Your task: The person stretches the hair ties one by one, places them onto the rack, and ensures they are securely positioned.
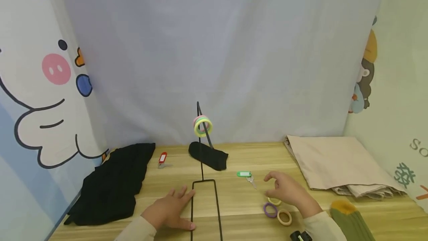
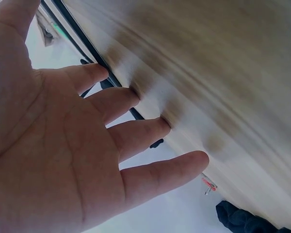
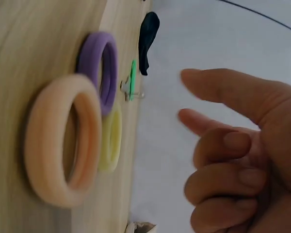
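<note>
My left hand lies spread beside a black wire stand, its fingers and thumb at the left rod of the base. Pink, green and yellow hair ties hang on the stand's slanted arm. On the right, my right hand hovers over three hair ties, thumb and forefinger apart, the other fingers curled, holding nothing. These are a purple hair tie, a peach hair tie and a pale yellow hair tie, close together on the wooden table. The hand partly covers the yellow one in the head view.
A key with a green tag and one with a red tag lie farther back. Behind the stand is a black sock-like piece. Black cloth lies left, folded beige cloth right, a green sock-like piece front right.
</note>
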### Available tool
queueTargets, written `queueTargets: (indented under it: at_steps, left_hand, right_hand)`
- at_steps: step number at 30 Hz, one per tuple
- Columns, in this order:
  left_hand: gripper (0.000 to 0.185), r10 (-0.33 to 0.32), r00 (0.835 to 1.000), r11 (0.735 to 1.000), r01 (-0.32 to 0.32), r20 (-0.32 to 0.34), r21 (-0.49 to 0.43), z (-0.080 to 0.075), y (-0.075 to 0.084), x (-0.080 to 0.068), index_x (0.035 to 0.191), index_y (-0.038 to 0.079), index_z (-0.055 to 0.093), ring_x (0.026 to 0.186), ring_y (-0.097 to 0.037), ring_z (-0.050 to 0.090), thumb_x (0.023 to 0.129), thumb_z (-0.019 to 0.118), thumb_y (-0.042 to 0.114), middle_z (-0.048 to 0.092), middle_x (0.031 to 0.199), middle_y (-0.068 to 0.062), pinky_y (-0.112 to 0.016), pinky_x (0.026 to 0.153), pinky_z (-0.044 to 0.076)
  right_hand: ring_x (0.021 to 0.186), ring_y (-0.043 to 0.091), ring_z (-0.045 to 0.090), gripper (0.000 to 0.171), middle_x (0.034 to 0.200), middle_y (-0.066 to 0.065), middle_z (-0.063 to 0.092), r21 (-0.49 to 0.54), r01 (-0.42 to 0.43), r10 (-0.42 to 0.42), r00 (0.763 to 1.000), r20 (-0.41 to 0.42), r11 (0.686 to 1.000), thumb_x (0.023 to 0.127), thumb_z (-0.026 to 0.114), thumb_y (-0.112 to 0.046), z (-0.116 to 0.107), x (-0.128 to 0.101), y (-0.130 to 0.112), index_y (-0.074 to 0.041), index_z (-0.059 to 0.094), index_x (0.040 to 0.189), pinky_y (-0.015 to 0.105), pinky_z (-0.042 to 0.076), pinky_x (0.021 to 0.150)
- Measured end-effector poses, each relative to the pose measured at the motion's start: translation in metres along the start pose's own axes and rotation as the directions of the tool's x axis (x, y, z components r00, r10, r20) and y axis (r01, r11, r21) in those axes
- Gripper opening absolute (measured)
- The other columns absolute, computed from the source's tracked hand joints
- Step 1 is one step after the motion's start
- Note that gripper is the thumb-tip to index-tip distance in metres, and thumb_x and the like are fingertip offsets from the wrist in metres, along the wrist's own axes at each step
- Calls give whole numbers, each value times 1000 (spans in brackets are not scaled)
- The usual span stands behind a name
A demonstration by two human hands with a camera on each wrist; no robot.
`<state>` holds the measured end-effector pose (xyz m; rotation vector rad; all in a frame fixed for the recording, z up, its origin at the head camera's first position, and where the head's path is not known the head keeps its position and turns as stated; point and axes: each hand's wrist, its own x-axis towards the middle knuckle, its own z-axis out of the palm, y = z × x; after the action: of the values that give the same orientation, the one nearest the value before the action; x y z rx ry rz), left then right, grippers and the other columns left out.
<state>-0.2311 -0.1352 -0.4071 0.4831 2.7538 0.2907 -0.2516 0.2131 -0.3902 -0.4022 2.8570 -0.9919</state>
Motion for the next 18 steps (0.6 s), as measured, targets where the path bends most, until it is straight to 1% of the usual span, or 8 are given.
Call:
queueTargets:
  at_steps: [3, 6, 8, 10, 12, 15, 18]
  left_hand:
    - [95, 2, 1000, 1000, -2, 7, -8, 1, -2, 2, 144, 18, 33, 131, -49, 29, 67, 71, 59, 29, 150, -14, -65, 90, 37]
    - [95, -2, 1000, 1000, 2, 13, -14, 2, -3, 3, 144, 18, 33, 132, -49, 28, 68, 70, 60, 28, 151, -14, -65, 90, 37]
    - [95, 1, 1000, 1000, 0, 11, -15, 2, -4, 4, 144, 18, 33, 132, -50, 28, 68, 70, 60, 28, 150, -15, -65, 90, 37]
    - [95, 7, 1000, 1000, -7, 5, -16, 1, -5, 4, 144, 17, 33, 131, -50, 28, 68, 71, 60, 28, 150, -15, -65, 91, 37]
    - [95, 14, 1000, 1000, -14, 0, -20, 1, -5, 3, 144, 17, 33, 131, -51, 28, 68, 71, 59, 28, 150, -16, -65, 91, 37]
    - [95, 21, 1000, 1000, -21, 0, -19, 2, -5, 3, 144, 17, 33, 131, -52, 28, 68, 71, 60, 28, 150, -16, -65, 91, 36]
    - [95, 25, 1000, 1000, -25, 11, -9, 3, -5, 4, 144, 18, 33, 130, -52, 29, 67, 71, 60, 28, 150, -16, -66, 90, 36]
  right_hand:
    - [46, 9, 32, 40, 56, -3, 39, -3, -39, 39, 997, 64, 999, 71, 72, -2, -4, 1, 8, 1, 59, 109, 20, 32, 43]
    - [49, 12, 38, 43, 68, 2, 52, -29, -68, 70, 994, 88, 997, 62, 72, 5, -6, 2, 13, 1, 60, 103, 26, 38, 51]
    - [54, 15, 44, 44, 80, 6, 58, -53, -93, 98, 990, 97, 994, 59, 74, 7, -6, 3, 14, 0, 60, 100, 30, 42, 58]
    - [63, 17, 49, 43, 90, 8, 60, -88, -108, 117, 988, 98, 990, 57, 75, 6, -5, 4, 15, -2, 59, 96, 33, 44, 65]
    - [70, 19, 51, 41, 90, 8, 60, -91, -134, 143, 984, 107, 987, 58, 75, 6, -4, 5, 15, -3, 59, 95, 35, 45, 67]
    - [78, 20, 53, 38, 91, 7, 60, -105, -130, 140, 985, 103, 986, 59, 76, 4, -1, 3, 16, -4, 58, 91, 37, 46, 71]
    - [77, 21, 53, 34, 88, 6, 59, -99, -151, 161, 982, 99, 984, 62, 75, 3, 3, -2, 20, -6, 57, 88, 37, 46, 70]
